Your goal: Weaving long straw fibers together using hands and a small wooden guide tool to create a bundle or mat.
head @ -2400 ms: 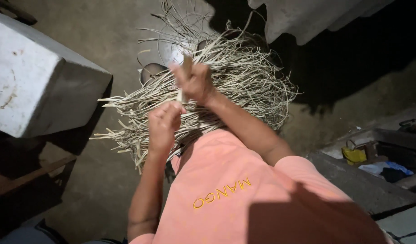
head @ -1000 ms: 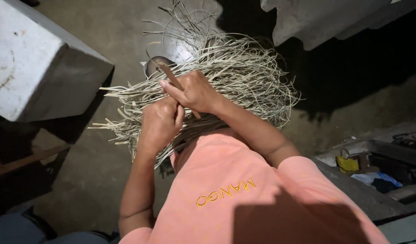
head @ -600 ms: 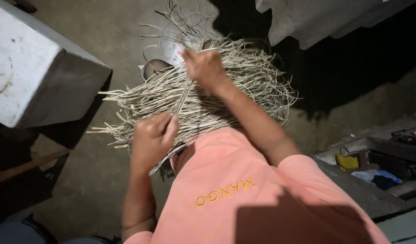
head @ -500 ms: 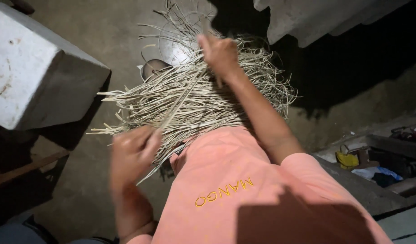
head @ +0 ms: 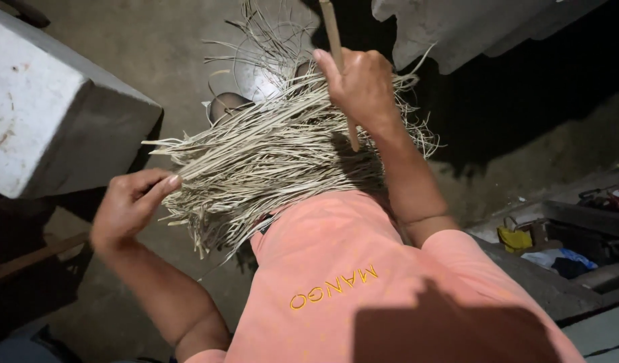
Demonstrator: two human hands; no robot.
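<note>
A thick bundle of pale thin strips (head: 269,158) lies across my lap, over my orange shirt (head: 350,282), fanning out to the left and up. My right hand (head: 360,84) is raised over the far side of the bundle and is shut on a tan flat stick (head: 331,23) that runs up out of my fist and down to the strips. My left hand (head: 131,205) hovers at the bundle's left edge, fingers loosely curled, index fingertip by the strip ends, with nothing visible in it.
A large grey concrete block (head: 54,114) stands close on the left, above a wooden plank (head: 27,259). A grey slab (head: 457,33) hangs at the top right. A round dark vessel (head: 228,107) peeks from under the strips. Yellow and blue clutter (head: 514,236) sits at right.
My hands, together at the bundle's middle, have pulled apart. The right hand rose up and away with the stick; the left hand dropped down and left to the bundle's edge.
</note>
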